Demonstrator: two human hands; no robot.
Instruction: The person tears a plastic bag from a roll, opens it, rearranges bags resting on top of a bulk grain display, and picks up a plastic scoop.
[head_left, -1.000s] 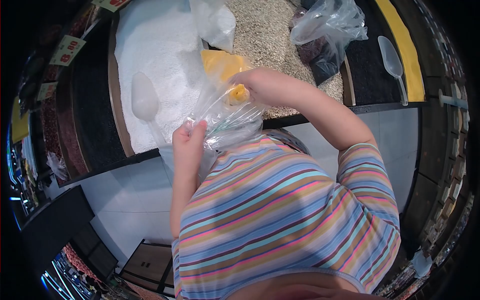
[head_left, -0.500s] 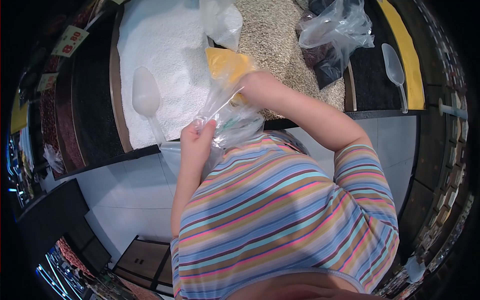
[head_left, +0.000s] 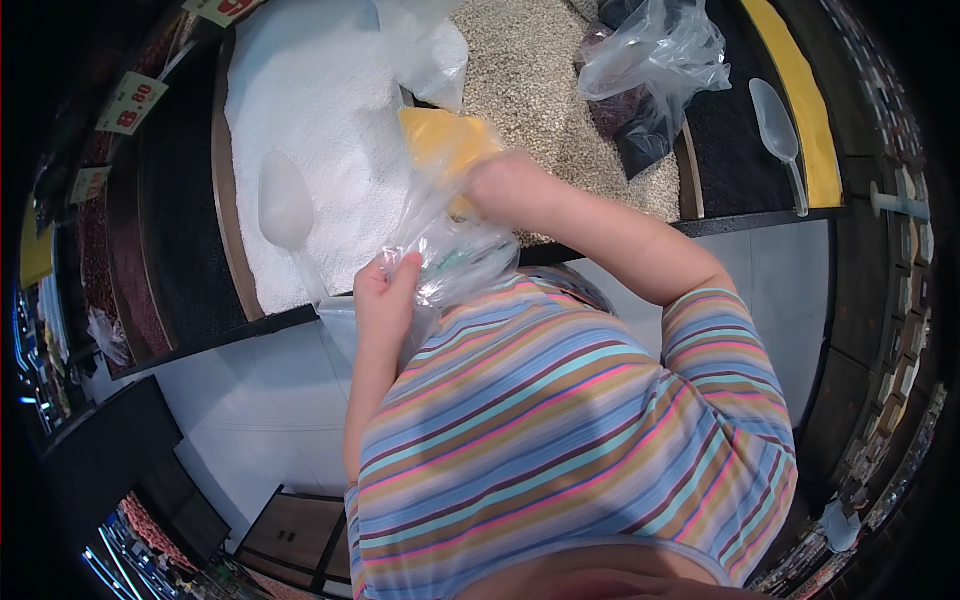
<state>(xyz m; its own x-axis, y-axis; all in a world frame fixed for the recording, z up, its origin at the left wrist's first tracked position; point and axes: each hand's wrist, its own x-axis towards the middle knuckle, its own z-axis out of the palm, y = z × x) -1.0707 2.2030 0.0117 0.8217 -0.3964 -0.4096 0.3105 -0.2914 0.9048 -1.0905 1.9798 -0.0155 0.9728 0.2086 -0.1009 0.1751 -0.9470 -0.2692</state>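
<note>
A clear plastic bag with yellow grain in one corner (head_left: pixel 445 138) lies over the edge between the white grain and the beige grain. My right hand (head_left: pixel 503 187) is closed on this bag just below the yellow grain; its fingertips are hidden. Lower left, my left hand (head_left: pixel 388 287) pinches crumpled clear plastic (head_left: pixel 460 262) between thumb and fingers, close to my striped shirt. The plastic stretches between both hands, and green print shows through it. More thin plastic hangs below my left hand.
White grain (head_left: pixel 340 140) fills the left bin, with a translucent scoop (head_left: pixel 286 205) lying in it. Beige grain (head_left: pixel 535 75) lies beside it. Tied bags of dark grain (head_left: pixel 650 90) rest on top, and another scoop (head_left: pixel 774 120) lies at right. Price signs (head_left: pixel 133 103) stand at left.
Both hands keep their hold on the plastic and have barely moved. The whole view has shifted slightly, so the bins and scoops appear a little farther left.
</note>
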